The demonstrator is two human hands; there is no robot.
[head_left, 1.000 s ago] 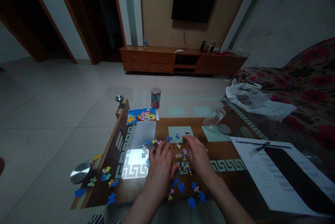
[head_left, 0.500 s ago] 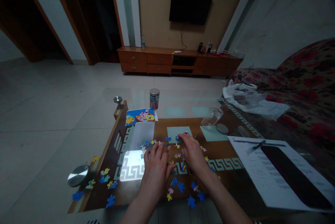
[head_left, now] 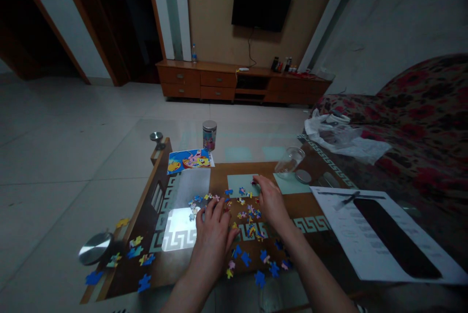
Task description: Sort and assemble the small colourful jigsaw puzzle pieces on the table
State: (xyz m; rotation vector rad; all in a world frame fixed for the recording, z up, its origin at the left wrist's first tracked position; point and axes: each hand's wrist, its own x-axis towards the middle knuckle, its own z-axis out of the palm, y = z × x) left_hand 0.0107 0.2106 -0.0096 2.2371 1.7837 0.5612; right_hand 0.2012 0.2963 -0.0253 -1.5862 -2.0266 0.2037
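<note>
Both hands are laid palm down on a glass-topped table [head_left: 321, 205] among scattered puzzle pieces [head_left: 245, 215]. The left hand [head_left: 211, 231] is spread flat, its fingers slightly apart, with the fingertips resting on or just beside the small pieces at the near edge of the bright reflection on the glass. The right hand [head_left: 271, 202] is reached a little farther forward, its fingers curled together over the pieces near a pale green square; whether a piece is pinched beneath them cannot be told, since the light is dim and the pieces are small. The bulk of the loose pieces is seen between and just in front of the two hands, with more blue ones [head_left: 260, 259] lying close to the wrists and a further handful [head_left: 135, 248] left well apart near the table's left edge, beside a round metal lid [head_left: 95, 248]. A colourful reference picture [head_left: 189, 160] is laid at the far left of the table, with a lidded jar [head_left: 209, 135] standing behind it. An empty clear jar [head_left: 288, 162] is tipped on its side beyond the right hand, and a printed sheet [head_left: 380, 235] is spread out to the right.
</note>
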